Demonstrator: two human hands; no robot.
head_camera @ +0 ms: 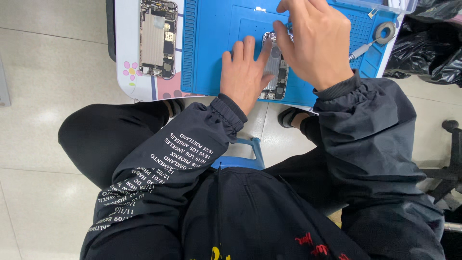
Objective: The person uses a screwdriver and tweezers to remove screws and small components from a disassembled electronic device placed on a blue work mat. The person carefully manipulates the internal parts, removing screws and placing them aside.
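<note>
Left hand [244, 72] lies flat, fingers spread, pinning the opened phone [275, 72] on the blue mat [216, 43], right hand [315, 41] arched over its top end, fingertips hidden, grip unclear

The scene is viewed from one head-worn camera, aimed steeply downward, close over the blue silicone work mat [216, 43] and lap.

Blue work mat [216, 43] on a white table [126, 29]. Opened phone chassis [275, 72] on the mat, pinned flat under the left hand [245, 77]; the right hand [315, 41] is over its upper end, fingertips touching. Second opened phone chassis [158, 38] lies left, off the mat. Screwdriver [361, 49] and tape roll [385, 31] lie at the mat's right edge. Black bags [428, 48] sit further right.
</note>
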